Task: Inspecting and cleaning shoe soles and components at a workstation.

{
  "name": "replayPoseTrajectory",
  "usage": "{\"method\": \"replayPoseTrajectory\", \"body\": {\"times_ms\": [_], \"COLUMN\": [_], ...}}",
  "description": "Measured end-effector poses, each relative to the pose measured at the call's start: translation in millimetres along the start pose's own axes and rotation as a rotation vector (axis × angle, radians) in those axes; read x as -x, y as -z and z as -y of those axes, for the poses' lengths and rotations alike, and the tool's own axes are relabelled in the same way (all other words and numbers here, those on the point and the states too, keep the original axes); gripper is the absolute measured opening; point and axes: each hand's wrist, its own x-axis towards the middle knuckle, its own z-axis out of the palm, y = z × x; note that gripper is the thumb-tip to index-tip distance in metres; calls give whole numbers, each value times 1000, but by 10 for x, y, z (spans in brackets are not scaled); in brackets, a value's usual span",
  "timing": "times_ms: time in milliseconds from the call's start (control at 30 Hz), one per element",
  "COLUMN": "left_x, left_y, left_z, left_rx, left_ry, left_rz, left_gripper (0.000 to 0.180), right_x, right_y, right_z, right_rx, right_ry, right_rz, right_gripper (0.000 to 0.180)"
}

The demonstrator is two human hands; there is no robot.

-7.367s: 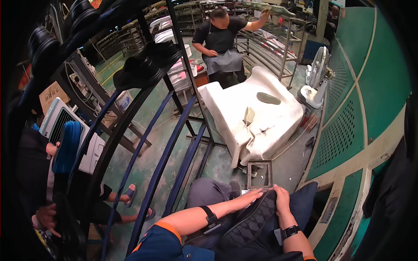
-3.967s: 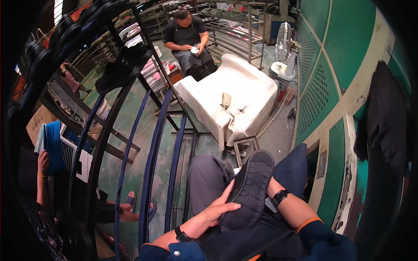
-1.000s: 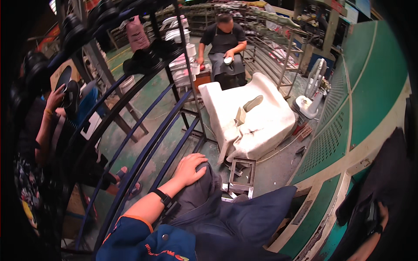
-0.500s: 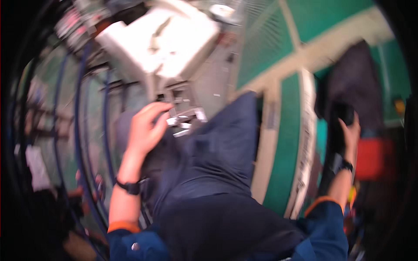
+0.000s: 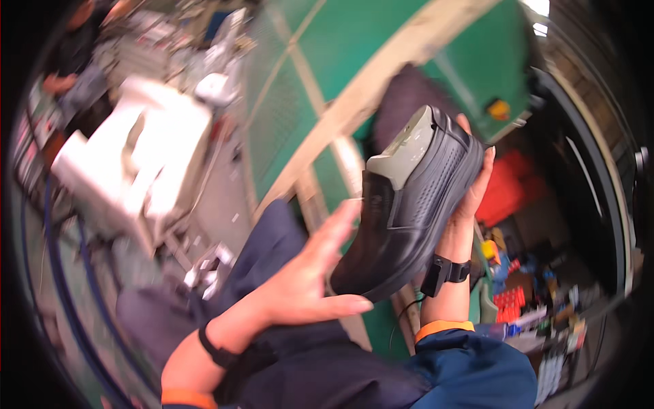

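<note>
A black slip-on shoe (image 5: pixel 415 218) is held up in front of me at a slant, its toe toward the lower left. A grey-green hard form, like a shoe last (image 5: pixel 407 151), fills its opening. My right hand (image 5: pixel 475 180) grips the shoe from behind at the heel, with fingertips showing past its far edge. At the toe end, my left hand (image 5: pixel 300 279) is open, its thumb and fingers spread to either side of the toe. I cannot tell whether its fingertips touch the shoe. Both wrists wear black bands.
A white padded machine part (image 5: pixel 139 160) stands to the left, beside curved blue rails (image 5: pixel 58 273). Green panels (image 5: pixel 361 41) with tan strips lie ahead. A red crate (image 5: pixel 507 187), a yellow item (image 5: pixel 499 109) and mixed small goods are at the right. Another person (image 5: pixel 78 75) sits far left.
My view has swung right. My right hand has brought the shoe from the far right to the middle, and my left hand has moved from near the machine to the toe.
</note>
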Motion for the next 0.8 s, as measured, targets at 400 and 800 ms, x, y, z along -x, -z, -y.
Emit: {"method": "replayPoseTrajectory", "body": {"times_ms": [400, 800], "left_x": [2108, 1604], "left_y": [294, 1032], "left_z": [810, 1078], "left_rx": [1187, 187], "left_ry": [626, 1022], "left_rz": [-934, -851], "left_gripper": [51, 67], "right_x": [1057, 1010], "right_y": [-915, -1122], "right_z": [-3767, -3587], "right_rx": [-341, -354], "right_ry": [-1225, -1173], "right_rz": [-90, 338], "right_gripper": [29, 18]}}
